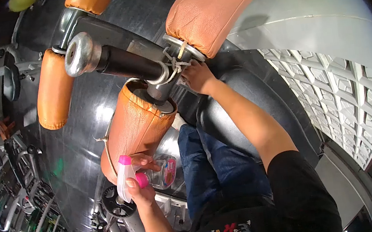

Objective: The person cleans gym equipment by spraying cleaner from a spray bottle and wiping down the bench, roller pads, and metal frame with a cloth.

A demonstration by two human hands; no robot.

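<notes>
My left hand (140,185) is wrapped round the neck of a clear spray bottle (160,171) with a white and pink trigger head and a pink label. Beside the bottle is a padded orange-brown roller (134,122) on a gym machine. My right hand (197,76) reaches to the machine's dark metal bar (162,90), just under the upper orange roller (213,12). Its fingers are curled against the metal, and a small pale patch shows below them; what it is, I cannot make out. A knotted cord (175,66) is tied round the joint next to that hand.
A black post with a round chrome end (82,54) juts towards the left. Two smaller orange rollers, one of them the left roller (54,89), stand farther off. A black padded seat (227,116) is beside my legs. A white lattice panel (335,94) lies right; gym equipment fills the left.
</notes>
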